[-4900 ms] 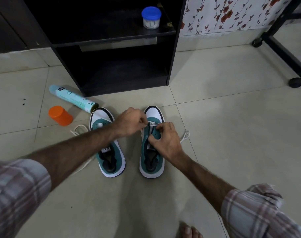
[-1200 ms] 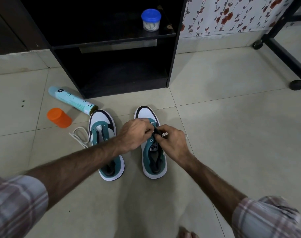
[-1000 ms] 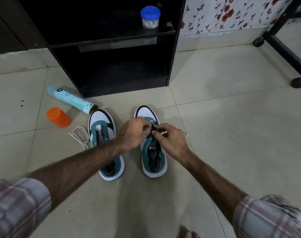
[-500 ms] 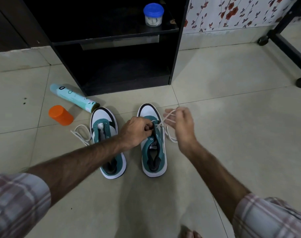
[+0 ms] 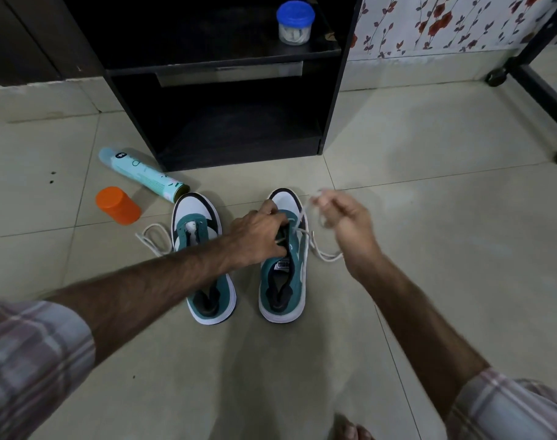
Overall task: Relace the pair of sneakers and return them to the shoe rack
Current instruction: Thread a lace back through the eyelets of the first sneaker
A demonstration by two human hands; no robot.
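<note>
Nearest the camera, two forearms in plaid sleeves are reaching out over the tiled floor. The left hand is curling over the tongue and eyelets of the right sneaker, steadying it. The right hand, blurred, is pinching the white lace and drawing it up and out to the side. The lace is looking soft and limp, so it is best gripped near its tip; the sneaker seems light and wants holding at the eyelet row. The left sneaker is sitting beside it, its loose lace lying on the floor. Beyond are lying an orange cap and a spray can, then the black shoe rack.
</note>
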